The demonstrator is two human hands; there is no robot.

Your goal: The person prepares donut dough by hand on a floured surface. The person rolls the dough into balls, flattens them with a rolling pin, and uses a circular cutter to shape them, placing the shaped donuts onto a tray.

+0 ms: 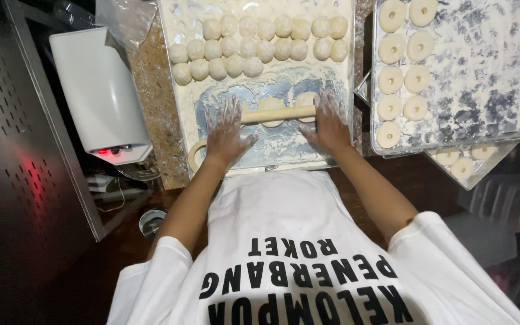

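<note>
dim room around us, with a speckled brown worktop [151,90] carrying a floured metal tray [182,120] straight ahead. our left hand [227,133] and right hand [327,123] lie flat on a wooden rolling pin [278,114], one palm at each end, fingers [231,108] spread and released, dusted white, gripping nothing. the pin lies crosswise on the near part of the tray, on top of two flattened dough pieces [271,103] that peek out above and below it. past them, three rows of dough balls [254,42] sit close together across the far part of the tray. a ring of dough [195,153] lies at the tray's near left corner. to the right, touching the first tray, a second floured tray [482,78] holds two columns of dough rings [404,66] along its left side. to the left stands a white appliance [100,90] with red buttons.
</note>
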